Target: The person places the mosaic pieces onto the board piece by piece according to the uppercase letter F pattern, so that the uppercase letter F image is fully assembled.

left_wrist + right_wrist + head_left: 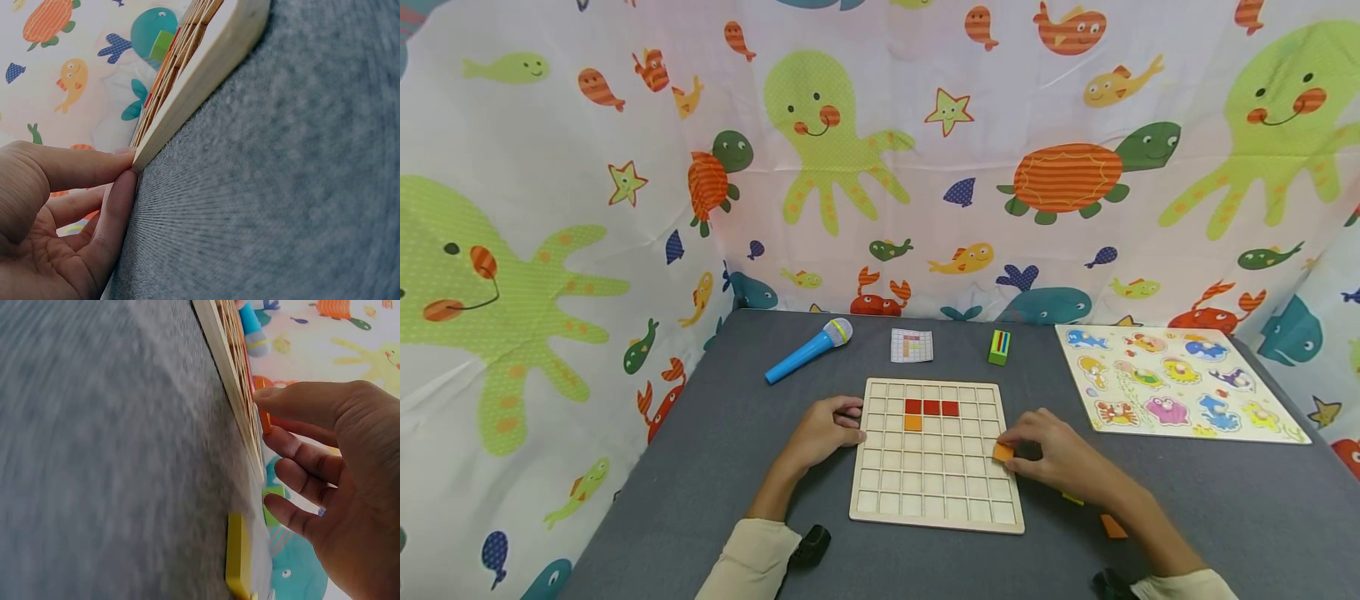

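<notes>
The right hand (1058,450) pinches an orange square tile (1002,452), likely light, stiff and best held edgewise, perhaps touching, beneath those fingers, the wooden grid board (933,485) the left hand (820,432) pinches.

- No words, brands, labels or numbers can be read in any of the three views.
- The nearest thing to a sign is a small white card (912,345) on the far part of the table, beyond the wooden grid board (932,463) — it bears a printed grid with some squares coloured in.
- Any finer marks on that card — or on the small green block (998,348) to its right — are too small to make out.
</notes>
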`<action>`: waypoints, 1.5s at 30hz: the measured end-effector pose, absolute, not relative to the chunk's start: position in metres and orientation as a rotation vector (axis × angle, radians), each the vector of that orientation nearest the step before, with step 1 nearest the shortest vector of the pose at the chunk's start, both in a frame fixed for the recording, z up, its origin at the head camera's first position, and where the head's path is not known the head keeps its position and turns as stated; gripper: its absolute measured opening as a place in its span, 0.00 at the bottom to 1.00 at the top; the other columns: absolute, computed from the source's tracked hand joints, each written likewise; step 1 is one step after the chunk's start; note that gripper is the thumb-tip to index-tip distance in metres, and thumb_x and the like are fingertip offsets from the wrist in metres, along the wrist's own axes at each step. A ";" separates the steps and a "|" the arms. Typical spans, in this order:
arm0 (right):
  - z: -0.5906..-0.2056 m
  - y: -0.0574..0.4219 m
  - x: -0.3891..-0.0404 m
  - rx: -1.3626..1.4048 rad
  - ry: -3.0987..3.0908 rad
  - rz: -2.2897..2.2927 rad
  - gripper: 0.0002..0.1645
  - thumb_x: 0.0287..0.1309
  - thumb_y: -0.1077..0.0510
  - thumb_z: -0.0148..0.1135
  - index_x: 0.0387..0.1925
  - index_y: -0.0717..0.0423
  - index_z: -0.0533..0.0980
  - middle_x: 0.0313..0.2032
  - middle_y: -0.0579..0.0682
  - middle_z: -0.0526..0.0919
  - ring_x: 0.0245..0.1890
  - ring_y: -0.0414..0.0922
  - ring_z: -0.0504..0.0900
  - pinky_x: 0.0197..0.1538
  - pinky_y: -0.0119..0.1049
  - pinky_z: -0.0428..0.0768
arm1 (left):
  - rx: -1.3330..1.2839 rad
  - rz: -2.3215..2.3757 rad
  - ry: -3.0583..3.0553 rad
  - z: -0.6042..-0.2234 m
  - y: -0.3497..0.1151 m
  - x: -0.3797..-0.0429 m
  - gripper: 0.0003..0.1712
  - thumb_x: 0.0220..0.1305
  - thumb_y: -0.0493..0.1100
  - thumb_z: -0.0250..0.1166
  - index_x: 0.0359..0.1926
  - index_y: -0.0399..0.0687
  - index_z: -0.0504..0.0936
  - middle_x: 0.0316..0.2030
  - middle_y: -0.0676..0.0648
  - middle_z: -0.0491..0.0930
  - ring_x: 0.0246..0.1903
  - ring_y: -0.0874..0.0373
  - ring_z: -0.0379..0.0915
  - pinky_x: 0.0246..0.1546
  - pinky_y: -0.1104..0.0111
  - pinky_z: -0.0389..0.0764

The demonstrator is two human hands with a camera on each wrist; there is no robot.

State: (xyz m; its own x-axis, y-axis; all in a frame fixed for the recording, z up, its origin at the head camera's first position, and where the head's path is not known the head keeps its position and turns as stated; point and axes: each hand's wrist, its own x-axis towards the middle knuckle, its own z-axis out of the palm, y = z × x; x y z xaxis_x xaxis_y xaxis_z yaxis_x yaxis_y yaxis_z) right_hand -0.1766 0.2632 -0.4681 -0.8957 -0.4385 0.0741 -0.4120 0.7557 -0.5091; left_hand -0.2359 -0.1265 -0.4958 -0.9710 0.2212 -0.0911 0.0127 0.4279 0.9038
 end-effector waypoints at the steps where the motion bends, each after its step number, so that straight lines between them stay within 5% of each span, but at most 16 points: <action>1: -0.468 0.261 -0.177 -0.706 2.893 -0.823 0.16 0.65 0.44 0.74 0.51 0.43 0.88 0.46 0.36 0.81 0.48 0.40 0.73 0.49 0.42 0.78 | 0.208 1.569 2.482 -0.496 -0.127 -0.236 0.32 0.59 0.34 0.77 0.66 0.38 0.81 0.52 0.43 0.83 0.49 0.54 0.85 0.46 0.64 0.88; 11: -0.467 0.243 -0.184 -0.719 2.871 -0.862 0.16 0.66 0.48 0.73 0.52 0.45 0.88 0.49 0.39 0.83 0.52 0.44 0.74 0.54 0.51 0.78 | 0.183 1.582 2.481 -0.495 -0.126 -0.235 0.32 0.58 0.34 0.78 0.64 0.39 0.82 0.51 0.43 0.84 0.49 0.53 0.85 0.48 0.61 0.88; 45: -0.471 0.175 -0.208 -0.917 2.823 -0.878 0.13 0.65 0.55 0.73 0.49 0.51 0.89 0.46 0.44 0.84 0.50 0.44 0.75 0.53 0.46 0.78 | 0.196 1.566 2.493 -0.493 -0.126 -0.235 0.32 0.59 0.35 0.77 0.65 0.38 0.82 0.52 0.43 0.84 0.49 0.53 0.85 0.51 0.59 0.86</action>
